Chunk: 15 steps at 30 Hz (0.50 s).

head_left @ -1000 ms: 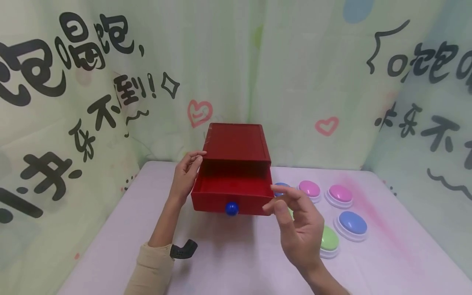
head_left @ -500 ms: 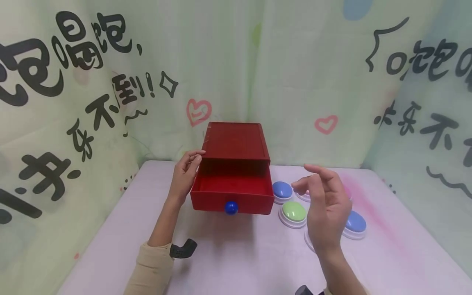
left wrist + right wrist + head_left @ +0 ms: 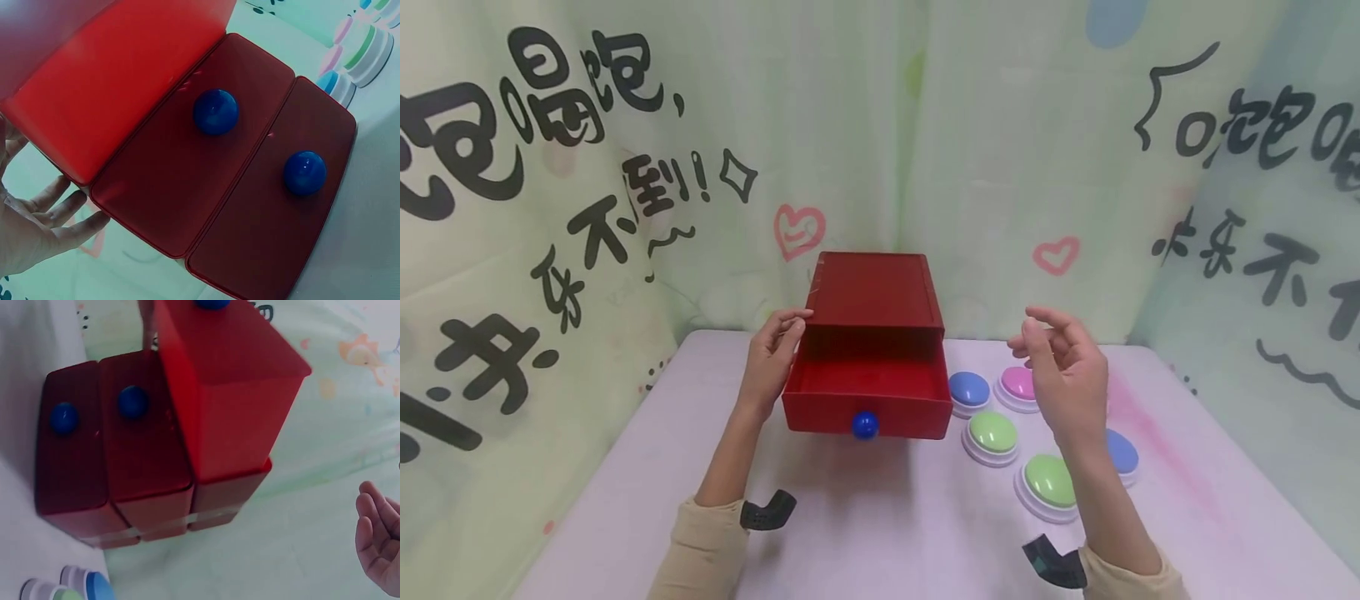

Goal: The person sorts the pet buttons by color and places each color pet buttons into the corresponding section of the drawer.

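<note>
A red chest of drawers point(image 3: 876, 287) stands near the back of the table. Its top drawer point(image 3: 827, 412) is pulled out, showing a bare red inside and a round blue knob point(image 3: 866, 426) on the front. Below it, in the left wrist view, are two closed drawers with blue knobs, a middle one point(image 3: 162, 181) and a bottom one point(image 3: 250, 244). My left hand point(image 3: 769, 367) rests against the chest's left side, fingers extended. Off to the right of the chest, my right hand point(image 3: 1071, 383) is raised above the buttons, fingers loosely bent, holding nothing.
Right of the chest sit several round push buttons on white bases: blue point(image 3: 969, 388), pink point(image 3: 1018, 382), green point(image 3: 993, 432) and a larger-looking green point(image 3: 1051, 480). The right arm partly covers another blue button point(image 3: 1122, 452). Printed curtains point(image 3: 985, 167) enclose the white table point(image 3: 850, 533).
My right hand has moved away from the open drawer's front right corner, rightward and slightly up. The left hand keeps its place on the chest's side, and the drawer stays out.
</note>
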Each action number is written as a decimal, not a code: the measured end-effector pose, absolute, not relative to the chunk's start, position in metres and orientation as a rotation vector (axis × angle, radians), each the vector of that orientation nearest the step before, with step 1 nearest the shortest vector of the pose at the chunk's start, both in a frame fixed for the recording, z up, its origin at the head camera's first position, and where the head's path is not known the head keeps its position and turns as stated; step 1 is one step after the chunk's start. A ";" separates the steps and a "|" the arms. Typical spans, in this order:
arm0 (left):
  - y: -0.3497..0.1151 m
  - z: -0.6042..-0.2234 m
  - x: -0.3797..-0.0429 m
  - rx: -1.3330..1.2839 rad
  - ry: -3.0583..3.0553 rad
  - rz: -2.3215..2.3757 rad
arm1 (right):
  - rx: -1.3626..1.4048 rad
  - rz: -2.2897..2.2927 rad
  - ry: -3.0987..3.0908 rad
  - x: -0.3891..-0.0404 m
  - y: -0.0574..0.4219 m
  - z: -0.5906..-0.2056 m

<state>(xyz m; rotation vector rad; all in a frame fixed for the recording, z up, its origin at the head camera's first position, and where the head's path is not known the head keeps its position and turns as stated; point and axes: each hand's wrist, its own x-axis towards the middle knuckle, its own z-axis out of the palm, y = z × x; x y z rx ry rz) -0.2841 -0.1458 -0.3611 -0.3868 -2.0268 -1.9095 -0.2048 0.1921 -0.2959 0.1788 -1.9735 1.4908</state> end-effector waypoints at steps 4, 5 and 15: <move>-0.146 -0.363 -0.284 -0.370 -2.032 -1.905 | 0.188 1.430 -2.107 -0.216 0.195 -0.300; -0.146 -0.363 -0.284 -0.367 -2.034 -1.904 | 0.203 1.397 -2.137 -0.219 0.196 -0.301; -0.145 -0.361 -0.284 -0.377 -2.037 -1.902 | 0.413 1.068 -2.271 -0.237 0.206 -0.304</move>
